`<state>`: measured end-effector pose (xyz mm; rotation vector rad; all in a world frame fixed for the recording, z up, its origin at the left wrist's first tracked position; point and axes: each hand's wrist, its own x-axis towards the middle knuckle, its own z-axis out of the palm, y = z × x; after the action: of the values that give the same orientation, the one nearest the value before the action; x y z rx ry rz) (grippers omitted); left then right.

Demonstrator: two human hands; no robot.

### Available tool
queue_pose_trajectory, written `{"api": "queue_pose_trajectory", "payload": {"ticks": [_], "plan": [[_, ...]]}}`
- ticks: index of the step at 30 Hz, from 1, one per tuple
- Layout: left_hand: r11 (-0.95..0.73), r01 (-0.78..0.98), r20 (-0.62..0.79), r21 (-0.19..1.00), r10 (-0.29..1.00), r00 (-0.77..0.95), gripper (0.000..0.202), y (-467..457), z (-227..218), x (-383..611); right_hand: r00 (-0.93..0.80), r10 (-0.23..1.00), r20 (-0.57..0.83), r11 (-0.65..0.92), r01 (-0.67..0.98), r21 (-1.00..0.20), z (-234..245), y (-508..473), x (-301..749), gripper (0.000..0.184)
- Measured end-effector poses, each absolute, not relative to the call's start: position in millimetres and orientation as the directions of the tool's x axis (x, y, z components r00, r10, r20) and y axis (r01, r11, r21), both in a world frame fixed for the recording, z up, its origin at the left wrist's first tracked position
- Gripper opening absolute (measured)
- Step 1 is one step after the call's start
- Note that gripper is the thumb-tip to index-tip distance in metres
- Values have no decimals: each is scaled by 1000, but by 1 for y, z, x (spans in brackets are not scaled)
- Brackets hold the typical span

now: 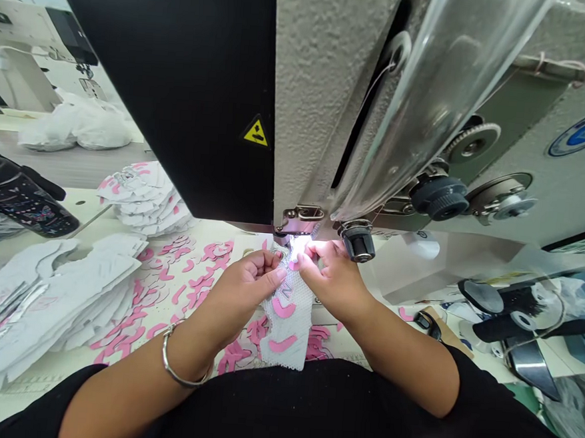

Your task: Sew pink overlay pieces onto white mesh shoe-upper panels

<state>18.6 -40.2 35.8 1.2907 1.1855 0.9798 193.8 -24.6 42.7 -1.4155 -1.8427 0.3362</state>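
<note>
A white mesh fabric piece (292, 322) with pink curved patches on it lies under the head of a sewing machine (311, 100), its lower end toward my body. My left hand (255, 280), wrist ringed by a silver bangle, pinches the left edge of this fabric just below the lit needle area. On the other side, my right hand (331, 272) has thumb and finger closed on the fabric near a small pink patch (293, 265). The needle is hard to make out in the glare.
Loose pink curved pieces (203, 279) are scattered to the left. Stacks of white cut pieces (144, 195) stand beyond, near a dark bottle (26, 194). At right lie scissors-like black handles (428, 322), a thread spool (523, 320) and dark items. Another sewing machine (24, 47) stands at back left.
</note>
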Motion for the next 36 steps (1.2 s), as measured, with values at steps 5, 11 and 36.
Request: {"api": "queue_pose_trajectory", "payload": {"ticks": [5,11,36], "plan": [[63,55,-71,996,986,153,33,-39,36,26,-73,908,412,328,734,-595,37,-23,191,13],[46,38,-51,998,989,141,32,-35,32,28,-137,842,522,458,694,-556,32,-24,200,14],[36,421,-127,906,973,192,18,-25,58,12,-510,409,757,802,597,-31,12,-24,226,49]]}}
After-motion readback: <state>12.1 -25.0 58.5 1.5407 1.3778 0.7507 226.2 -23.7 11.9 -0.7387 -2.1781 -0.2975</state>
